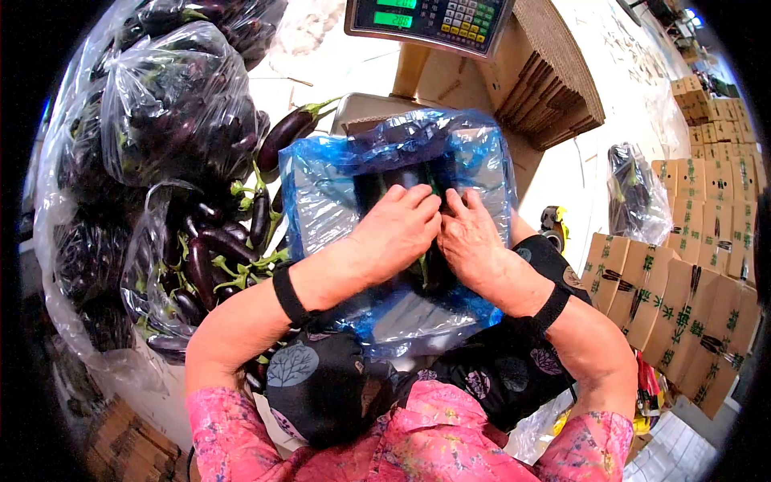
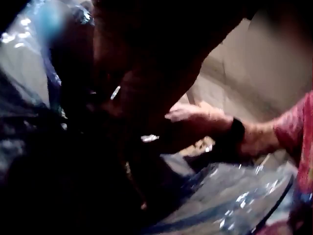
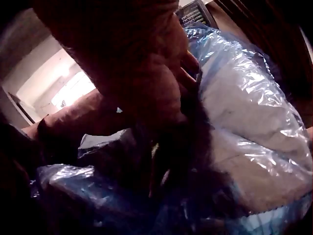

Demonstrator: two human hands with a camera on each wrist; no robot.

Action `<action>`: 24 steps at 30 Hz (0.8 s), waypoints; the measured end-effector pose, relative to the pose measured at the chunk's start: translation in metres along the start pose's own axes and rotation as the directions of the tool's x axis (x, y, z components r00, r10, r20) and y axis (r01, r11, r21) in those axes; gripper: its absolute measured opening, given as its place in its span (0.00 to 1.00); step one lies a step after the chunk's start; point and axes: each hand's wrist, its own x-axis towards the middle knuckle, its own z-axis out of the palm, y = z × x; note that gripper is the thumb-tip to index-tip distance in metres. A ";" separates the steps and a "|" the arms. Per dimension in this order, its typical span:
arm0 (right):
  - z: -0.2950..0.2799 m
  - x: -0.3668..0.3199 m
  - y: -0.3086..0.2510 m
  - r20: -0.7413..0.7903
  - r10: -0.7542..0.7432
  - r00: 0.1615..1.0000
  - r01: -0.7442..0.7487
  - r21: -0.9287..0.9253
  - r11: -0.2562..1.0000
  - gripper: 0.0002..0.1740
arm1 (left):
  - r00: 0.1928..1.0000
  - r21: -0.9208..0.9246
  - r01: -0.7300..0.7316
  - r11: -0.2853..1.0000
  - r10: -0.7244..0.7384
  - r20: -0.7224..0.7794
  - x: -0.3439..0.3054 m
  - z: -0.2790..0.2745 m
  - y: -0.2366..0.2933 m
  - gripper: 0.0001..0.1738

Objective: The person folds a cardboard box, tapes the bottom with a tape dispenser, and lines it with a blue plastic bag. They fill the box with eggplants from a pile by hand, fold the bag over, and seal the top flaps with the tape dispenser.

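A carton lined with a blue plastic bag (image 1: pixel 321 189) stands before the person, its liner folded over the rim. Dark purple eggplants (image 1: pixel 405 175) lie in it, partly hidden by both hands. The left hand (image 1: pixel 397 229) has bent fingers around an eggplant in the middle of the carton. Close beside it, the right hand (image 1: pixel 470 241) holds the same spot from the other side, thumbs hidden beneath. Below the hands a stem shows on the eggplant (image 1: pixel 428 269). Both wrist views are dark; the blue liner (image 3: pixel 249 112) shows crinkled in the right one.
Large clear bags of eggplants (image 1: pixel 173 104) stand at left, with loose eggplants (image 1: pixel 217 249) spilling beside the carton. A digital scale display (image 1: pixel 430 20) rises behind. Stacked flat cardboard (image 1: pixel 546 72), a tape dispenser (image 1: pixel 554 225), a bagged bundle (image 1: pixel 634 193) and printed cartons (image 1: pixel 675 313) are at right.
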 end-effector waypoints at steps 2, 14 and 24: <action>0.002 -0.002 0.003 0.061 -0.027 0.998 0.027 -0.006 1.000 0.16 | 0.973 -0.415 -0.080 0.906 -0.019 -0.230 -0.006 -0.004 -0.005 0.27; -0.004 -0.019 -0.006 -0.152 0.004 0.988 0.039 0.279 0.960 0.10 | 0.967 -0.350 -0.109 0.931 0.018 -0.254 -0.017 0.024 -0.010 0.27; -0.053 -0.019 0.064 -0.380 0.524 0.762 -0.205 0.627 0.752 0.20 | 0.774 -0.460 0.206 0.864 -0.431 -0.463 -0.056 -0.072 -0.010 0.19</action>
